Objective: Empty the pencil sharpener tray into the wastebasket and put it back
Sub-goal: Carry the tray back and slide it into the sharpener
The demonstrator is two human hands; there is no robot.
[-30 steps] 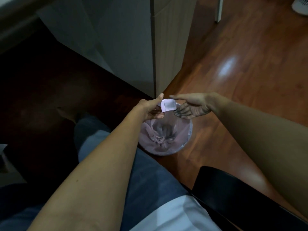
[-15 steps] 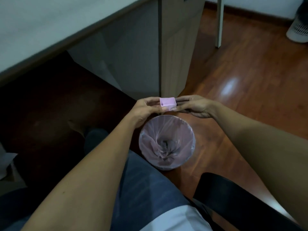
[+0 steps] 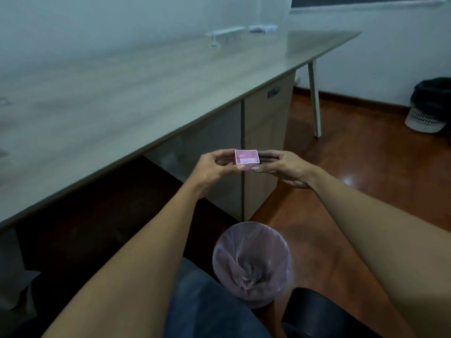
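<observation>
Held level between both hands at the centre of the frame, the pink tray (image 3: 246, 160) sits with its open side up, and its pale interior shows no visible shavings. Left hand (image 3: 212, 167): thumb on the near lower edge, fingers along the far left side, the grip closed on the tray. Right hand (image 3: 284, 167): thumb on the near lower corner, fingers extended behind the right wall, the grip likewise closed on the tray. Both forearms run from the lower corners of the frame toward the centre. Wastebasket (image 3: 252, 263): round, lined with a translucent pinkish bag, standing on the floor in the lower centre of the frame, below and nearer the camera than the tray and well apart from it. Dark matter lies in the bottom of the liner; what it is cannot be told. Surface (image 3: 127, 93): long grey-wood top filling the upper left, with a cabinet (image 3: 264, 147) beneath its edge directly behind the tray. Wooden floor (image 3: 366, 167): reddish, on the right. Second bin (image 3: 429, 106): dark-lined, at the right edge against the wall.
</observation>
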